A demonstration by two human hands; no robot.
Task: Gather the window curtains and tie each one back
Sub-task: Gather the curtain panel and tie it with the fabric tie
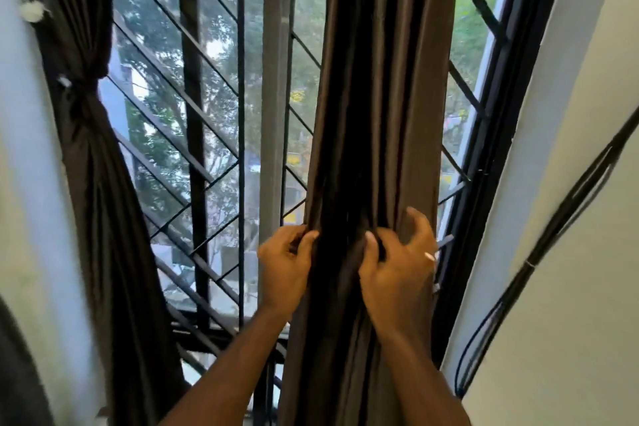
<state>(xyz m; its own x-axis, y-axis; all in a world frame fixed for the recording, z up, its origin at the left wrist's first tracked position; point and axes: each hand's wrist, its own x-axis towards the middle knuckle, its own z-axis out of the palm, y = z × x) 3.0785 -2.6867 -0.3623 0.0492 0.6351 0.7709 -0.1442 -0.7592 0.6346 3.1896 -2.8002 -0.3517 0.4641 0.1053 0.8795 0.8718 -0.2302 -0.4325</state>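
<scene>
A dark brown curtain (383,97) is hanging in bunched vertical folds right of the window's centre, in front of the black diagonal window grille (193,86). Both hands are working on it at about the same height, low in the scene. The left hand (285,264) is gripping the curtain's left edge, its fingers curling into the folds and its thumb lying over the front. The right hand (397,270) is clutching the folds on the right side, with its fingers hooking into the fabric and its thumb pressing the middle pleats. Between the two hands the cloth is being squeezed into a narrow bundle.

At the far left, a second brown curtain (86,135) is hanging already cinched at its middle against the wall. On the right, black cables (553,235) are running down the white wall (570,287) beside the window frame.
</scene>
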